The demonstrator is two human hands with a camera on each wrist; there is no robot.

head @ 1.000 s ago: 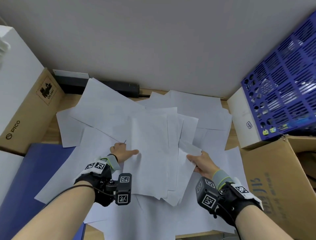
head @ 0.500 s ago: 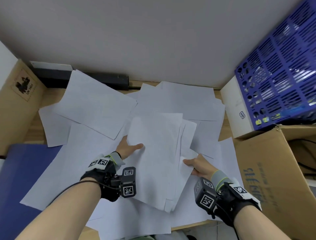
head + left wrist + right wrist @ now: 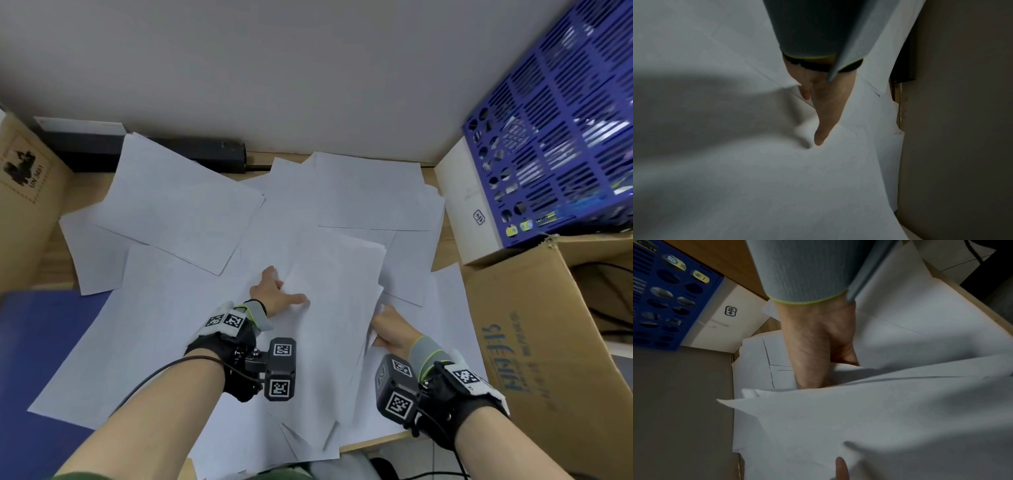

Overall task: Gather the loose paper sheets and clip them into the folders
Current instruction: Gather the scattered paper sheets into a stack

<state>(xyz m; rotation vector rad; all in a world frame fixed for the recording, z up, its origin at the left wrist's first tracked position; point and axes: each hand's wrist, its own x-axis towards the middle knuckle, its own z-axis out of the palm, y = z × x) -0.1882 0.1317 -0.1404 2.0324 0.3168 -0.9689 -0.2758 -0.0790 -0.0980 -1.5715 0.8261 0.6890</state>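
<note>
The person held a small bunch of paper sheets (image 3: 335, 308) between two hands, above the middle of the wooden desk (image 3: 442, 246). The left hand (image 3: 274, 294) pinched the left edge of the bunch, with the thumb lying on top and the other fingers tucked under. The right hand (image 3: 390, 330) gripped the right edge, with its fingers slid in under the paper. Many more loose sheets (image 3: 178, 205) lay spread flat all over the desk, some on top of others. A blue folder (image 3: 41, 342) lay at the left side, partly under the paper.

Paper like this was likely very light and thin. It bent and sagged where nothing held it up, and the bunch drooped at the near end. The sheets looked smooth, so they could slip past each other and fan out. They could also crease or tear if squeezed hard. The best place to hold them was probably along the two long edges, one hand on each side, with fingers under and thumbs on top. Tapping the edges on the desk could help line them up.
</note>
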